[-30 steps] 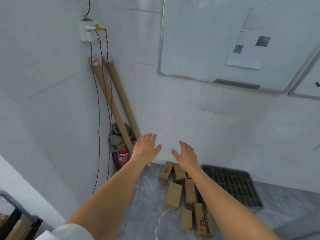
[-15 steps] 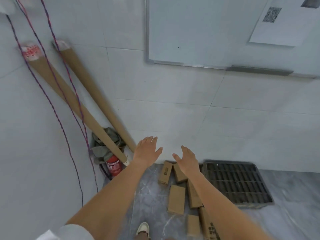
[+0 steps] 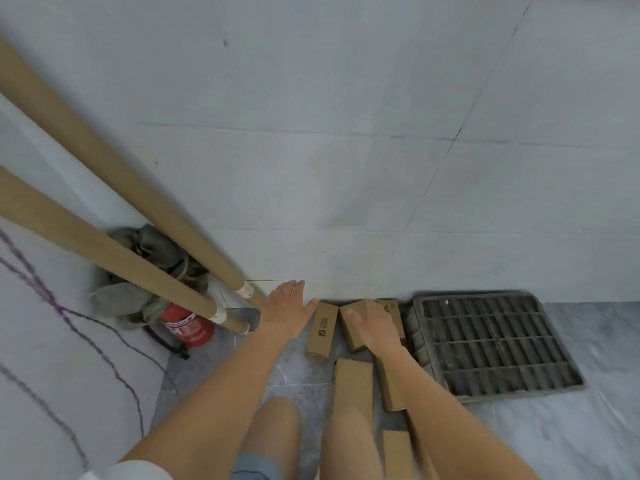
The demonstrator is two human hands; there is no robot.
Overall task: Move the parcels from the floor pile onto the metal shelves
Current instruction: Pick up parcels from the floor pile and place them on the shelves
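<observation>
Several small brown cardboard parcels lie in a pile on the grey floor by the wall. My left hand (image 3: 287, 308) is open, fingers straight, just left of an upright-printed parcel (image 3: 322, 330), its thumb near the parcel's top. My right hand (image 3: 372, 323) lies palm down on a tilted parcel (image 3: 351, 327) at the back of the pile; its fingers reach over the far edge, grip unclear. Another flat parcel (image 3: 353, 382) lies nearer me, between my knees. No metal shelves are in view.
Two long cardboard tubes (image 3: 114, 168) lean into the left corner over a red fire extinguisher (image 3: 187, 323) and a grey-green cloth (image 3: 138, 292). A dark metal floor grate (image 3: 491, 341) sits right of the pile. Cables hang on the left wall.
I have crouched; the view dropped toward the floor. Both hands went down from mid-air to the pile, and the right one now lies on a parcel.
</observation>
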